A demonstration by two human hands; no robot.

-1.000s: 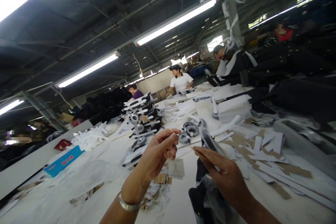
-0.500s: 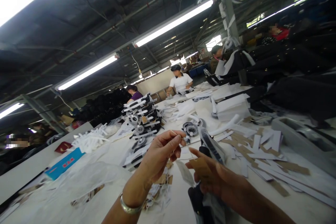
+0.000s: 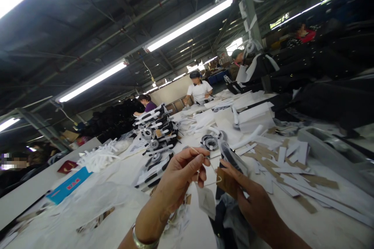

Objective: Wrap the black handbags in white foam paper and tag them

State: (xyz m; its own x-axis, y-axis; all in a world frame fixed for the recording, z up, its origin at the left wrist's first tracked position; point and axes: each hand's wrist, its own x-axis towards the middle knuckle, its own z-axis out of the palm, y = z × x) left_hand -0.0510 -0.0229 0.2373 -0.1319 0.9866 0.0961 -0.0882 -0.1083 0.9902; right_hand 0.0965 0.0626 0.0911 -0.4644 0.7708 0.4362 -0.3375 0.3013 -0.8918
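Note:
My left hand (image 3: 184, 171), with a bracelet at the wrist, pinches a thin pale string (image 3: 210, 163) between thumb and fingertips. The string runs right to a brown card tag (image 3: 227, 183), which my right hand (image 3: 251, 198) holds between its thumb and fingers. A whitish translucent tag (image 3: 206, 201) hangs below my left fingertips. Beneath my hands lies a dark item in clear plastic (image 3: 233, 221). Part of that item is hidden by my right hand.
Stacked black and white bundles (image 3: 157, 132) stand beyond my left hand. Card strips (image 3: 286, 163) and a grey bin (image 3: 330, 155) lie right. A blue box (image 3: 70, 184) is left. A person in white (image 3: 199, 91) is across the table.
My right hand has turned and closed on the brown tag, which now shows more clearly. The whitish tag hangs more freely. The view has shifted slightly.

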